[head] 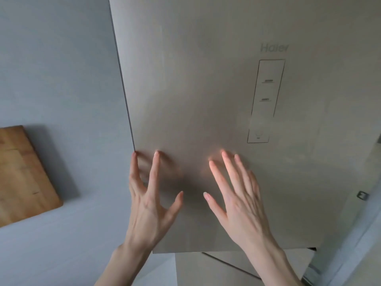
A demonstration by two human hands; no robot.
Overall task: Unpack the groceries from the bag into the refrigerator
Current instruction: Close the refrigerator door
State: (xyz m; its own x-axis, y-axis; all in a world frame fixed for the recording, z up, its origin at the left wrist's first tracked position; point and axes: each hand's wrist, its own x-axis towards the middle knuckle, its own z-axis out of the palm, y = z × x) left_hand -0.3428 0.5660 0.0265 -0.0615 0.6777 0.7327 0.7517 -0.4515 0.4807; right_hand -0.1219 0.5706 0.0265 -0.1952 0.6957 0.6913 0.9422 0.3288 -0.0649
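Both hands spread flat, empty. Left hand sat at the 9 o'clock edge of the tall brushed-steel refrigerator door, nearer than right hand, which lay mid-panel. Wooden board farther toward 9 o'clock. Bag unseen.

Grey wall, wooden board

I see both arms reaching up and forward. My left hand has its fingers spread wide, holding nothing. My right hand is flat with fingers apart, empty too.
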